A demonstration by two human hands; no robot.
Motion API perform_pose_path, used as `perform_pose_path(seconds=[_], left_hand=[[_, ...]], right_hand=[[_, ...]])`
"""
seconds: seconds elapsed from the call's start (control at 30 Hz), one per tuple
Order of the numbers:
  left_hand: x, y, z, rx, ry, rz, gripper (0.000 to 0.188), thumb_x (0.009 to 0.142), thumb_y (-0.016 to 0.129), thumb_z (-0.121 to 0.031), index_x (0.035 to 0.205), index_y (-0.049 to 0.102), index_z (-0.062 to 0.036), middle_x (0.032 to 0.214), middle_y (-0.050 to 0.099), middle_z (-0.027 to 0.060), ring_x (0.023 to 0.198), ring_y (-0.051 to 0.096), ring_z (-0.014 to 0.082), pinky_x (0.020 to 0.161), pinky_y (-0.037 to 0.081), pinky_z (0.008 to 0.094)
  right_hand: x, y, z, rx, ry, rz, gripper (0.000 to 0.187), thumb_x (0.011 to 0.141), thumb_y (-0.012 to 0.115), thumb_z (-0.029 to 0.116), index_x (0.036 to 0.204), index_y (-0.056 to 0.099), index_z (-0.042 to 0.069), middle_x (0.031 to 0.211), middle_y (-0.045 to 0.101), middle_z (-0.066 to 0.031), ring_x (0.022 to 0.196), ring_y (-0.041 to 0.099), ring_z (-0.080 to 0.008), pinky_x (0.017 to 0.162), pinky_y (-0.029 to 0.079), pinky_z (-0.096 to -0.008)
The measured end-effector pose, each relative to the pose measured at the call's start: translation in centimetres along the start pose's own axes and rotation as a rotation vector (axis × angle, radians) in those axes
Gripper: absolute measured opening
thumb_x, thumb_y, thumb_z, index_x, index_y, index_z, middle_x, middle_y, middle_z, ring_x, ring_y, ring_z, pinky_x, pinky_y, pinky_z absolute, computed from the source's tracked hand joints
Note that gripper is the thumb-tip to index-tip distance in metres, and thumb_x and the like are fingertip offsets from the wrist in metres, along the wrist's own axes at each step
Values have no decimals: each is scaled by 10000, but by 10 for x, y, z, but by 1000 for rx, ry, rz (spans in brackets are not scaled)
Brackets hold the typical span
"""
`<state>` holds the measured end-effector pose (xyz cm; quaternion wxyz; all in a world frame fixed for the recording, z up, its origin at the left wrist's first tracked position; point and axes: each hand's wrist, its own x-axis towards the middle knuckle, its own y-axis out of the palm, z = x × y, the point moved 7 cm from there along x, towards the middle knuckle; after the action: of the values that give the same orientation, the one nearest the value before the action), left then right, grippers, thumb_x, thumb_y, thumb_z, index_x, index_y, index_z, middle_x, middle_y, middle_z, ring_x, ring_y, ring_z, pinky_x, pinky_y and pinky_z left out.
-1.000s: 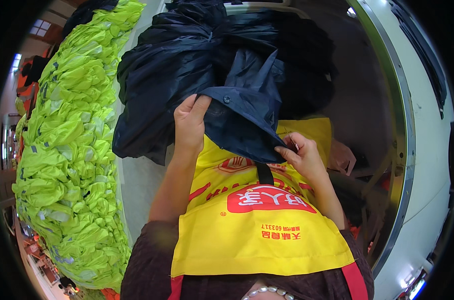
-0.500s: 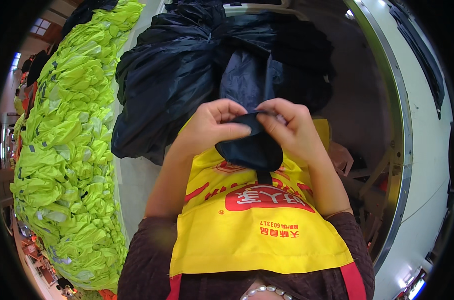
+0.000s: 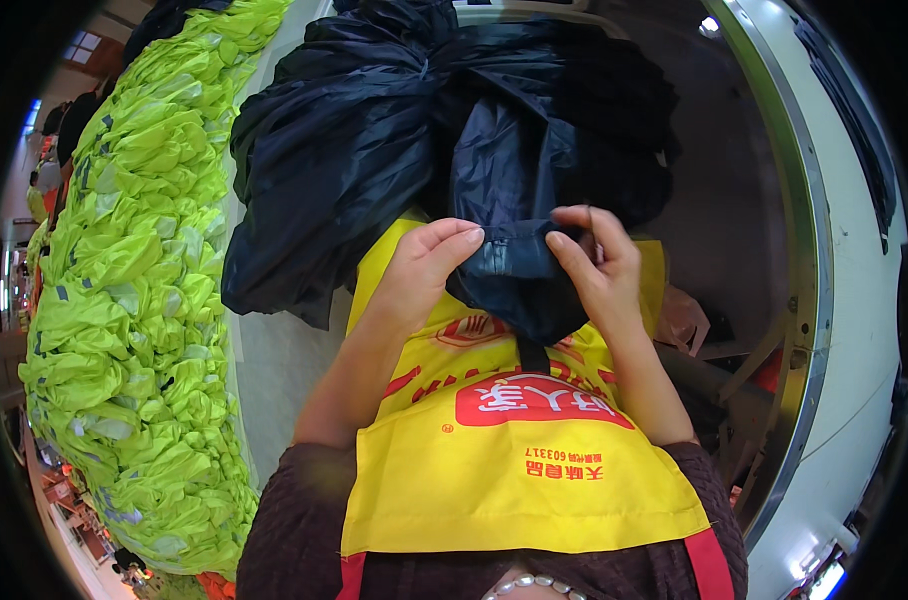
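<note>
A dark navy piece of fabric, apparently a hemmed garment end (image 3: pixel 514 252), is stretched between my hands above my lap. My left hand (image 3: pixel 426 265) pinches its left edge between thumb and fingers. At the opposite edge, my right hand (image 3: pixel 606 268) is closed on the cloth, thumb in front and fingers partly behind it. A stitched band runs across the fabric, and a loose fold droops below it over my yellow apron (image 3: pixel 514 490). Beyond my hands the cloth continues into a large bunched heap of dark garments (image 3: pixel 334 180).
A long pile of neon yellow-green garments (image 3: pixel 134 320) lies along the left side. On the right stands a pale table (image 3: pixel 854 330) with a metal edge, dark cloth (image 3: pixel 849 110) lying on its far part. A pinkish bag (image 3: pixel 680 318) sits low beside my right forearm.
My hands have moved apart, opening the folded fabric so its band lies flat between them. The right hand has shifted slightly to the right.
</note>
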<state>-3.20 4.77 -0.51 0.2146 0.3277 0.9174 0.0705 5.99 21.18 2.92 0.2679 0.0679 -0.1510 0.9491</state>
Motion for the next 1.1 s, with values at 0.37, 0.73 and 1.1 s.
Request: perform_pose_path(seconds=[0.37, 0.73, 1.1], left_hand=[[0, 24, -15, 108, 151, 151, 143, 851, 575, -122, 881, 633, 5, 770, 591, -15, 721, 517, 38, 648, 408, 175], [0, 29, -9, 128, 158, 89, 117, 806, 606, -104, 778, 644, 3, 700, 602, -11, 661, 525, 35, 615, 415, 175], [4, 29, -1, -145, 12, 133, 140, 834, 578, -127, 817, 659, -14, 749, 638, 10, 678, 572, 60, 661, 442, 173]], right_hand=[[-5, 18, 42, -385, -581, 112, 216, 641, 676, 8, 852, 640, 45, 762, 580, -66, 616, 588, -176, 505, 483, -258], [-13, 10, 36, 2, -306, 322, 175, 647, 674, 15, 807, 604, 26, 757, 565, -60, 528, 532, -133, 485, 412, -213], [-17, -8, 30, -367, -350, 342, 334, 813, 581, 158, 1101, 530, -4, 728, 520, -93, 598, 511, -184, 532, 412, -258]])
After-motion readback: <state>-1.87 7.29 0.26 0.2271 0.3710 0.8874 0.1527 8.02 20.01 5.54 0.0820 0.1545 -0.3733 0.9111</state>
